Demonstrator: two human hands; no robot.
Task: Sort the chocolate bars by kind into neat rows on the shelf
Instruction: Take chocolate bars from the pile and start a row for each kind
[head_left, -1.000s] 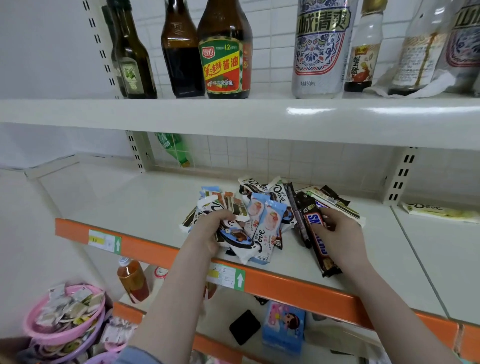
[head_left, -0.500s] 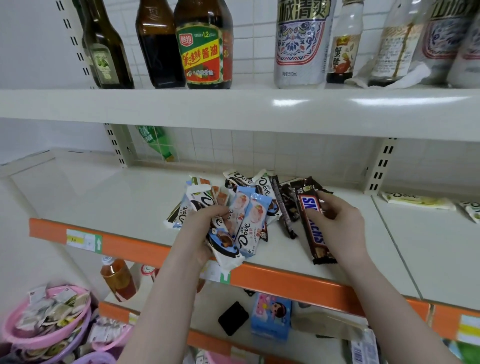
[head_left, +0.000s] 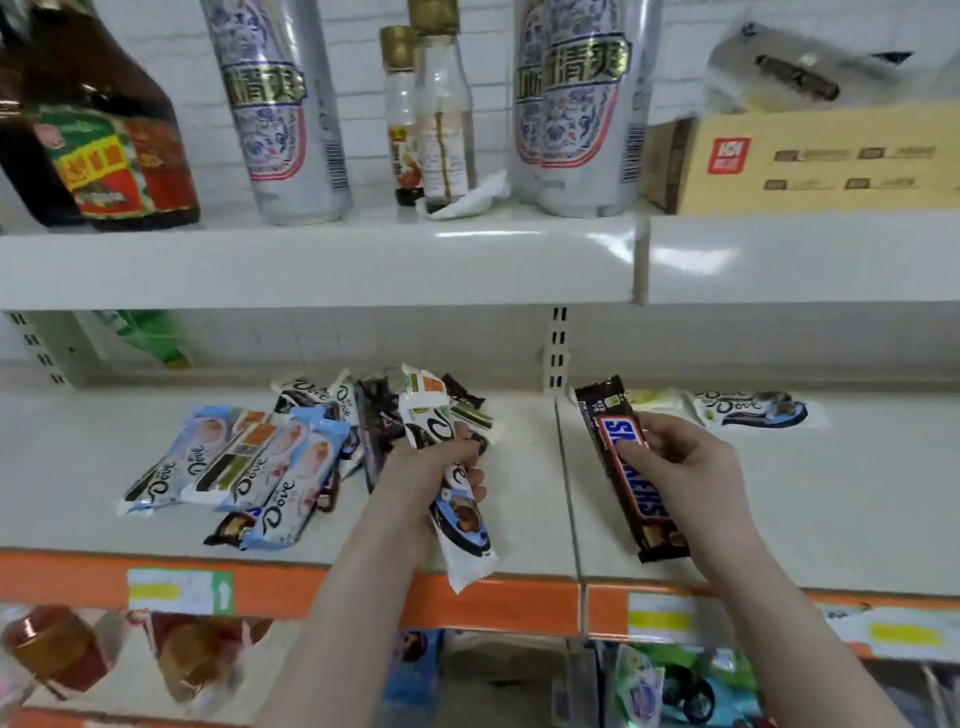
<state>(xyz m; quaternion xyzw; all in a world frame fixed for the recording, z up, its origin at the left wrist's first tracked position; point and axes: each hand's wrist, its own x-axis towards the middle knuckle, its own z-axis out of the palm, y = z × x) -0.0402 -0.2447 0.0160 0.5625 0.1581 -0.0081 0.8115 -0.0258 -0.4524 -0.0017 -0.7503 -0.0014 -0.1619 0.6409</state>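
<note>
Pulling two kinds out of the mixed pile

The right hand pinches a Snickers bar over the shelf right of the seam; the left hand grips a white Dove bar near the front edge, beside the pile. Next, each probably needs laying down straight to start its own row.

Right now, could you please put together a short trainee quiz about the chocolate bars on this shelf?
1. True or false: the right hand holds a Snickers bar.
2. What brand is the white bar gripped by the left hand?
3. The pale blue Dove bars lie: A) left of the left hand, B) right of the right hand, C) on the upper shelf.

Key: 1 true; 2 Dove; 3 A.
</note>
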